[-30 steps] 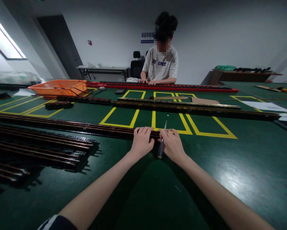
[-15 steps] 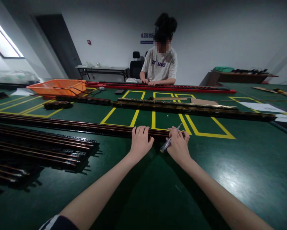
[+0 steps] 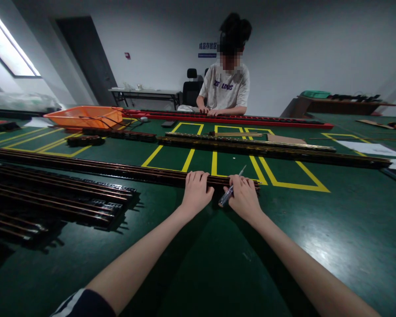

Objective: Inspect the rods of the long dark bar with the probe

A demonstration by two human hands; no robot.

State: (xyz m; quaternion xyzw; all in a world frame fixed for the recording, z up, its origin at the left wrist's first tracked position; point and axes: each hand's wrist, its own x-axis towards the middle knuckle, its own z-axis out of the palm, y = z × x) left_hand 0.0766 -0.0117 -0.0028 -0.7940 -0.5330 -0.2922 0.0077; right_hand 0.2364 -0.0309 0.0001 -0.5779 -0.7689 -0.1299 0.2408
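Observation:
A long dark rail with copper-coloured strips runs across the table from the far left to just past my hands. My left hand is closed over it near its right end, fingers on the far side and thumb on the near side. At the end itself, my right hand rests its curled fingers on the rail. Tucked in that hand is a screwdriver with a clear handle. Its handle points down towards me and its thin shaft sticks up past the knuckles.
More dark rails lie stacked at left. Beyond the yellow tape lines sit another long rail, an orange basket and a brown cardboard piece. Across the table a person works at a red rail. Papers lie at right.
My right hand has shifted slightly left along the rail, leaving more of its end showing. The screwdriver has swung a little with it. My left hand still holds the rail.

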